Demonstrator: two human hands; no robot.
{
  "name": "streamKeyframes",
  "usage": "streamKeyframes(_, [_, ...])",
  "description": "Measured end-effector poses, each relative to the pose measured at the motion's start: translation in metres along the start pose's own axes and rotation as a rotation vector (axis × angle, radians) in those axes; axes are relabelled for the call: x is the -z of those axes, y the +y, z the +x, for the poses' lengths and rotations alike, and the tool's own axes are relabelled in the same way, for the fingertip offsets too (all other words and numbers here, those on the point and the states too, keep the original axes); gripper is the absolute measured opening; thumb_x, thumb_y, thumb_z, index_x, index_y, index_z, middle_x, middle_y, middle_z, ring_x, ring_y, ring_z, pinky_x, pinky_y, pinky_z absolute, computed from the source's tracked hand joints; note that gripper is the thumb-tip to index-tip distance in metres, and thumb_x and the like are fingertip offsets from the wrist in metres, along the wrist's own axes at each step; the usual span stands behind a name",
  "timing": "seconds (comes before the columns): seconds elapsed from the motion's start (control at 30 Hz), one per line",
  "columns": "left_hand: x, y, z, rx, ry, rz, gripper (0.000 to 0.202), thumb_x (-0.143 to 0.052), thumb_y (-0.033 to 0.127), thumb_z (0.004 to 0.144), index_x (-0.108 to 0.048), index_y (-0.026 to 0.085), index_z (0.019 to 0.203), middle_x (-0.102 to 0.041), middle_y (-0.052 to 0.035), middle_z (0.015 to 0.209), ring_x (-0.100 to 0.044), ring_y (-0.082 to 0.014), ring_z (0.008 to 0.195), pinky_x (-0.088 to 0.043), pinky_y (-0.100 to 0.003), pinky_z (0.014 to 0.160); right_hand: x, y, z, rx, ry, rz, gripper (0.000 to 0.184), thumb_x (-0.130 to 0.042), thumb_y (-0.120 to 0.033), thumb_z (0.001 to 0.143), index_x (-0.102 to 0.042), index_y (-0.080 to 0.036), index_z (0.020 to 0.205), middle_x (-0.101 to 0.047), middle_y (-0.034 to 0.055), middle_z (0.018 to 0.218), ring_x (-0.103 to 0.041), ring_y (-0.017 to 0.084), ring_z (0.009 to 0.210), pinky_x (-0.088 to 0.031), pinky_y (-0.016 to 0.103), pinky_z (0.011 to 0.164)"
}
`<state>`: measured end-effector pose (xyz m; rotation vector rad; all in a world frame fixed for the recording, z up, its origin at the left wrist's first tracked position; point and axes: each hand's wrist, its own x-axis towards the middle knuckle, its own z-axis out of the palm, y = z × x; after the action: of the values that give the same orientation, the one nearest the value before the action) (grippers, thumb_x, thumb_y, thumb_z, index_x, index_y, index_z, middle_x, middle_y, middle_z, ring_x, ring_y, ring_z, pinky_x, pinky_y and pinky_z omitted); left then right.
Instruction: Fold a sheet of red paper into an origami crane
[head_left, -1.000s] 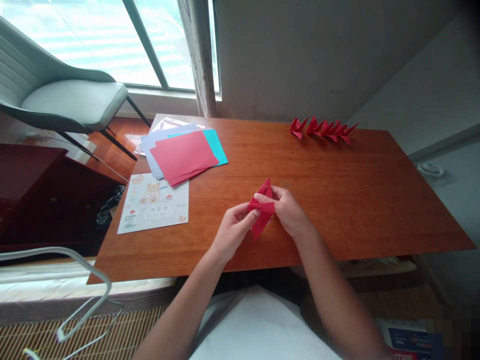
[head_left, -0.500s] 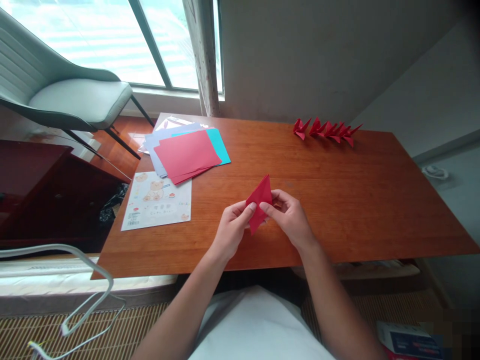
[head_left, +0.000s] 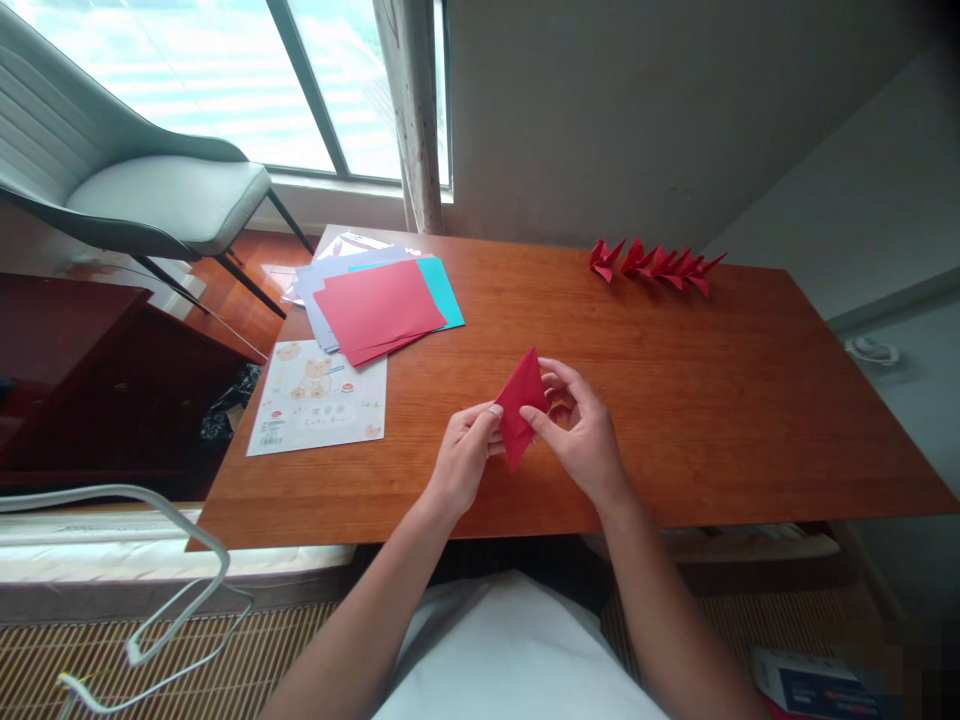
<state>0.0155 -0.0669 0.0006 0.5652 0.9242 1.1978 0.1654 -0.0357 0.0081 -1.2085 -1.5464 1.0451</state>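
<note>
Two bare hands hold one folded red paper (head_left: 517, 392), a narrow diamond with one point up, over the near half of a single wooden table (head_left: 750, 400). The left hand (head_left: 463, 455) grips its left corner, one thumb on the front face and the fingers behind; the right hand (head_left: 589, 435) has one thumb pressed on the same face, its fingers curled round the right edge. Along the table's far edge, to the right, one folded red figure (head_left: 602, 262) stands a little apart from a cluster of red figures (head_left: 667, 268), which overlap too much for a sure count. At the far left lies a loose pile: at least two red sheets (head_left: 382, 305) on top, one turquoise sheet (head_left: 444, 290) showing from beneath, and lilac sheets (head_left: 319, 310) whose number is hidden. Nearer lies one white sheet printed with bears (head_left: 322, 405), partly under the pile. Beyond the table's left end is one chair (head_left: 172, 195), and beside the window hangs one curtain (head_left: 412, 110).
</note>
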Motion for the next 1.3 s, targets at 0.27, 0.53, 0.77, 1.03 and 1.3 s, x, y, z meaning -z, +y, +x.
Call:
streamKeyframes(0.27, [0.0, -0.002, 0.001, -0.024, 0.0, 0.01, 0.034, -0.07, 0.047, 0.084, -0.077, 0.016, 0.093, -0.074, -0.0054, 0.076, -0.069, -0.0192, 0.07, -0.055, -0.028, 0.067, 0.006, -0.001, -0.002, -0.021, -0.012, 0.166, 0.034, -0.069, -0.025, 0.087, -0.065, -0.029, 0.12, -0.069, 0.0028, 0.105, -0.067, 0.018, 0.09, -0.057, 0.032, 0.083])
streamKeyframes(0.53, [-0.001, -0.002, 0.001, -0.049, 0.005, -0.003, 0.029, -0.075, 0.039, 0.081, -0.079, 0.017, 0.1, -0.075, -0.0046, 0.082, -0.068, -0.0165, 0.071, -0.054, -0.027, 0.069, -0.003, 0.0, -0.005, -0.031, 0.041, 0.13, 0.035, -0.07, -0.022, 0.085, -0.066, -0.024, 0.12, -0.072, 0.0062, 0.109, -0.068, 0.02, 0.094, -0.057, 0.037, 0.087])
streamKeyframes(0.77, [-0.004, 0.004, 0.001, -0.083, 0.053, -0.001, 0.025, -0.083, 0.029, 0.074, -0.08, 0.015, 0.094, -0.075, -0.0041, 0.08, -0.063, -0.0118, 0.07, -0.049, -0.02, 0.067, -0.012, -0.006, -0.007, -0.071, 0.025, 0.21, 0.031, -0.069, -0.024, 0.085, -0.067, -0.023, 0.116, -0.073, 0.0064, 0.109, -0.07, 0.021, 0.096, -0.058, 0.034, 0.081])
streamKeyframes(1.03, [-0.005, 0.002, 0.005, -0.129, 0.085, 0.024, 0.019, -0.086, 0.019, 0.066, -0.075, 0.014, 0.08, -0.071, -0.0019, 0.076, -0.061, -0.0115, 0.072, -0.05, -0.021, 0.07, -0.004, -0.016, -0.002, -0.022, -0.003, 0.203, 0.029, -0.066, -0.029, 0.09, -0.066, -0.027, 0.119, -0.07, 0.0054, 0.11, -0.066, 0.021, 0.101, -0.055, 0.032, 0.082])
streamKeyframes(1.3, [-0.006, 0.007, 0.001, -0.049, 0.042, -0.027, 0.029, -0.081, 0.033, 0.075, -0.076, 0.013, 0.096, -0.074, -0.0058, 0.086, -0.065, -0.014, 0.072, -0.055, -0.026, 0.072, -0.005, -0.026, 0.007, 0.174, 0.09, -0.022, 0.02, -0.071, -0.027, 0.087, -0.071, -0.028, 0.106, -0.06, 0.0048, 0.114, -0.06, 0.018, 0.093, -0.052, 0.03, 0.072])
